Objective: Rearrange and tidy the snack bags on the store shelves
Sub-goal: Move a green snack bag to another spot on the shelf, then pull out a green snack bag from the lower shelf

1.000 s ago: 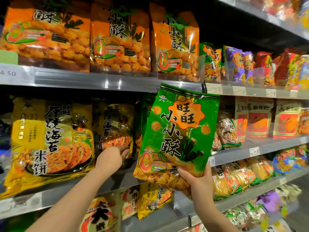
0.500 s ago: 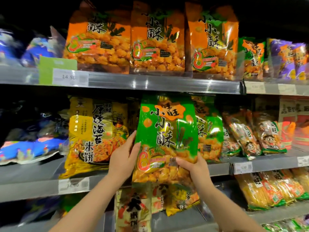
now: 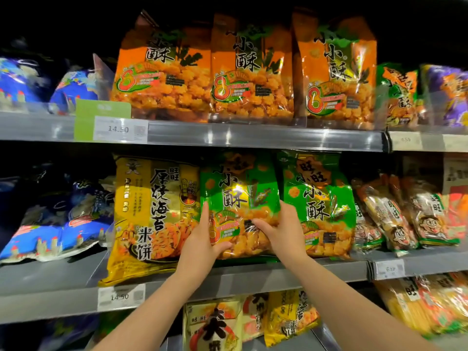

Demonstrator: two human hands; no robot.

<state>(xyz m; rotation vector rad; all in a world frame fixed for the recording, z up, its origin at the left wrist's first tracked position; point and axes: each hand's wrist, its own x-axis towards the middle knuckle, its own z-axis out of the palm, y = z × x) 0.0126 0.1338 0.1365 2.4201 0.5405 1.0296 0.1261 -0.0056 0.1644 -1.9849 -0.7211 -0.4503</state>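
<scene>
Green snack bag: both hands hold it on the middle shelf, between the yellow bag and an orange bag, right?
No. In the head view the left hand and right hand hold the green snack bag on the middle shelf beside the yellow bag, but its other neighbour is a second green bag.

Both bare forearms reach up and forward. The left grip (image 3: 202,239) and right grip (image 3: 285,231) clasp the green bag (image 3: 238,196) at its sides, thumbs across its front.

Price tag (image 3: 119,129) w/ 14.50, green bag (image 3: 238,196) w/ 小小酥, yellow bag (image 3: 152,211) 米饼.
</scene>
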